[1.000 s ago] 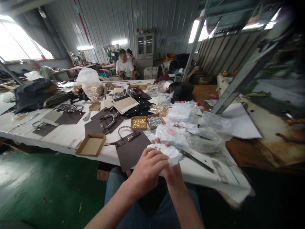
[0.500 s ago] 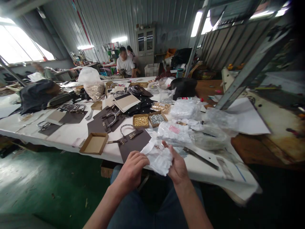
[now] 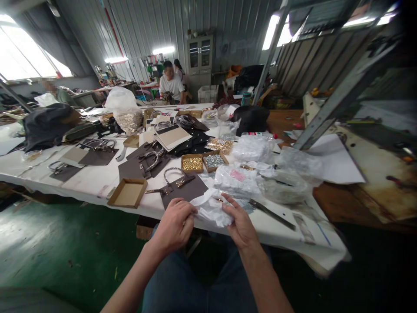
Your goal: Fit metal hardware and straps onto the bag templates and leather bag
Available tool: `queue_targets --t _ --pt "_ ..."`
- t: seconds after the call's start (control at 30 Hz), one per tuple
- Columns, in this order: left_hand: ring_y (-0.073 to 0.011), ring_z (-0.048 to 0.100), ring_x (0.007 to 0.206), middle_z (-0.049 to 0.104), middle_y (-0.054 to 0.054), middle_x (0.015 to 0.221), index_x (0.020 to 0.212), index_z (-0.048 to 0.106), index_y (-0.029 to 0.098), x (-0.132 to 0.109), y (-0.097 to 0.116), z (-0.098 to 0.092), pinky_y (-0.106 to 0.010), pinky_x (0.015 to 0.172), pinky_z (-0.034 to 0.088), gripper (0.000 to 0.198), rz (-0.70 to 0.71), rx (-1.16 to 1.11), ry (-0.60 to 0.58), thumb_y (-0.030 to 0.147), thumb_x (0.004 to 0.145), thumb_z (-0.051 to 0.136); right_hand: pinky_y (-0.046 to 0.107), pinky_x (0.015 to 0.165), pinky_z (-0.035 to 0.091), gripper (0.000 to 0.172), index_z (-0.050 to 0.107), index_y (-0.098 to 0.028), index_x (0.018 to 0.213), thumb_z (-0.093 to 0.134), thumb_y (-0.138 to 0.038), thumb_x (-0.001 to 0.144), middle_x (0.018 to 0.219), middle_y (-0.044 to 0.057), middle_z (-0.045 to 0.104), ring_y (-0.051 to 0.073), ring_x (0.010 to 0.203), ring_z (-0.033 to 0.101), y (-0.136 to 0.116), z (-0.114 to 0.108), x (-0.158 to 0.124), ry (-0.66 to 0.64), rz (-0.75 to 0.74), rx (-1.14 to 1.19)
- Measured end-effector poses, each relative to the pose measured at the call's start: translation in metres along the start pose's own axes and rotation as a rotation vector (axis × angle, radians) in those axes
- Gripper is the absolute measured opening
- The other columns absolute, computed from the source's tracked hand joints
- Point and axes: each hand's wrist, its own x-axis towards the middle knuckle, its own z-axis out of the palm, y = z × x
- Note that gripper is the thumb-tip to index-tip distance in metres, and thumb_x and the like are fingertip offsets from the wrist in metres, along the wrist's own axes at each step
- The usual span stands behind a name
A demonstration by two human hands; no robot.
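Crumpled white wrapping paper point(image 3: 213, 215) stretches between my two hands at the table's front edge. My left hand point(image 3: 178, 222) is closed, its fingertips pinching the paper's left end. My right hand point(image 3: 241, 222) grips the right side, thumb and fingers around the paper. A small gold-coloured metal piece point(image 3: 220, 200) shows at the paper's top, beside my right fingertips; its exact kind is too small to make out. Just behind lies a dark brown bag panel point(image 3: 192, 190) with a patterned handle point(image 3: 174, 169) and a metal clasp point(image 3: 185, 180).
A shallow cardboard box point(image 3: 127, 193) stands at the left. Behind the panel are boxes of gold fittings point(image 3: 192, 164) and silver fittings point(image 3: 213, 161). Wrapped plastic packets point(image 3: 237, 180) and a long dark metal tool point(image 3: 273, 214) lie to the right. A person point(image 3: 171, 87) sits across the table.
Both hands have risen slightly, and the paper between them has lifted and bunched up. My left hand has shifted a little left. The camera view has moved slightly.
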Motion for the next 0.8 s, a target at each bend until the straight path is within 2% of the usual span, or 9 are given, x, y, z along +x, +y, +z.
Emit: queue_targets --t 0.1,0.17,0.23,0.33,0.4,0.5,0.57,0.7,0.8 --pt "-0.0267 0.075 0.103 0.082 -0.008 0.104 0.107 0.077 0.023 0.013 0.004 0.005 -0.044 0.105 0.055 0.031 -0.166 -0.093 0.11 0.025 0.117 0.047 0.033 0.087 0.071 0.059 0.086 -0.024 0.133 0.1 -0.024 0.076 0.126 0.008 0.089 0.027 0.109 0.085 0.002 0.002 0.0 -0.024 -0.017 0.03" --pt "-0.0269 0.075 0.103 0.082 -0.008 0.105 0.106 0.077 0.023 0.026 0.005 0.015 -0.041 0.098 0.056 0.024 -0.271 -0.122 0.192 0.036 0.116 0.059 0.035 0.093 0.07 0.056 0.086 -0.025 0.132 0.098 -0.026 0.078 0.129 0.007 0.088 0.028 0.115 0.084 0.004 0.003 0.0 -0.043 -0.035 0.04" --pt "-0.0284 0.076 0.109 0.082 -0.01 0.116 0.117 0.077 0.021 0.039 0.002 0.029 -0.041 0.099 0.057 0.023 -0.326 -0.143 0.246 0.041 0.106 0.078 0.035 0.097 0.069 0.054 0.085 -0.026 0.134 0.097 -0.029 0.081 0.133 0.007 0.088 0.027 0.12 0.083 0.007 0.004 0.001 -0.059 -0.041 0.049" --pt "-0.0322 0.075 0.12 0.078 -0.017 0.138 0.146 0.069 0.017 0.056 -0.005 0.051 -0.044 0.104 0.059 0.065 -0.341 -0.203 0.206 0.035 0.088 0.093 0.034 0.098 0.068 0.053 0.084 -0.026 0.136 0.095 -0.033 0.084 0.139 0.007 0.086 0.027 0.122 0.082 0.008 0.005 -0.001 -0.073 -0.044 0.078" --pt "-0.0321 0.077 0.118 0.079 -0.019 0.138 0.152 0.066 0.014 0.063 -0.009 0.063 -0.043 0.102 0.06 0.073 -0.363 -0.293 0.122 0.028 0.085 0.091 0.036 0.096 0.069 0.052 0.084 -0.026 0.137 0.095 -0.037 0.087 0.14 0.007 0.085 0.028 0.119 0.082 0.005 0.002 -0.004 -0.071 -0.054 0.087" --pt "-0.0285 0.079 0.104 0.086 -0.012 0.116 0.131 0.079 0.013 0.07 -0.014 0.074 -0.034 0.09 0.06 0.045 -0.409 -0.471 -0.043 0.025 0.088 0.08 0.036 0.088 0.068 0.046 0.086 -0.026 0.132 0.094 -0.042 0.09 0.133 0.006 0.087 0.028 0.11 0.083 -0.006 -0.009 -0.008 -0.03 -0.079 0.064" --pt "-0.027 0.078 0.098 0.086 -0.008 0.106 0.115 0.084 0.014 0.075 -0.018 0.078 -0.031 0.085 0.057 0.031 -0.412 -0.528 -0.112 0.026 0.088 0.076 0.034 0.082 0.067 0.048 0.086 -0.024 0.131 0.096 -0.043 0.088 0.127 0.007 0.088 0.027 0.105 0.083 -0.016 -0.021 -0.009 -0.016 -0.093 0.01" --pt "-0.0244 0.072 0.089 0.083 -0.006 0.096 0.102 0.086 0.012 0.09 -0.024 0.082 -0.029 0.077 0.049 0.027 -0.421 -0.53 -0.108 0.031 0.087 0.074 0.032 0.077 0.063 0.057 0.087 -0.021 0.13 0.104 -0.04 0.078 0.119 0.009 0.089 0.026 0.096 0.082 -0.033 -0.048 -0.009 -0.026 -0.125 -0.181" --pt "-0.0208 0.064 0.079 0.076 -0.003 0.084 0.093 0.084 0.012 0.104 -0.024 0.089 -0.028 0.07 0.042 0.026 -0.416 -0.521 -0.12 0.032 0.087 0.069 0.032 0.077 0.063 0.056 0.088 -0.022 0.129 0.103 -0.043 0.079 0.12 0.008 0.089 0.025 0.094 0.081 -0.04 -0.062 -0.009 -0.001 -0.173 -0.26"
